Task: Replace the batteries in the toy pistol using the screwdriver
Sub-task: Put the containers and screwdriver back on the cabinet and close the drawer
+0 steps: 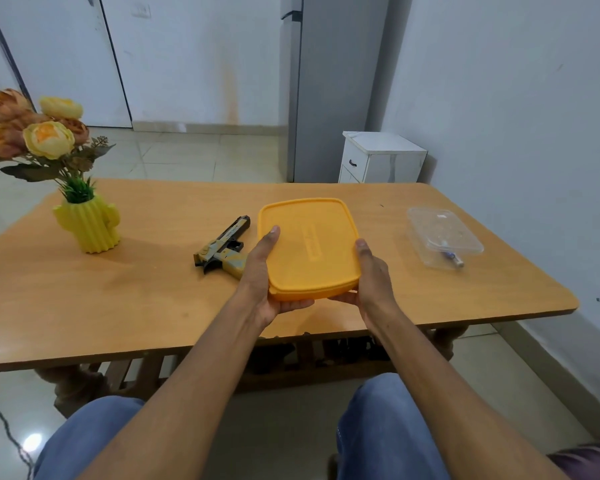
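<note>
Since the pistol [222,247] lies untouched left of centre on the table [118,289], the task seems barely begun. Left hand [264,275] and right hand [371,275] grip a closed yellow box [309,244] by its sides, thumbs on the lid. Its contents are hidden; no screwdriver shows. At right, a clear tray [444,237] holds something small, perhaps a battery.

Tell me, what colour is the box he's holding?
The lidded box is orange-yellow, seen clearly in the head view, held between both hands.
</note>
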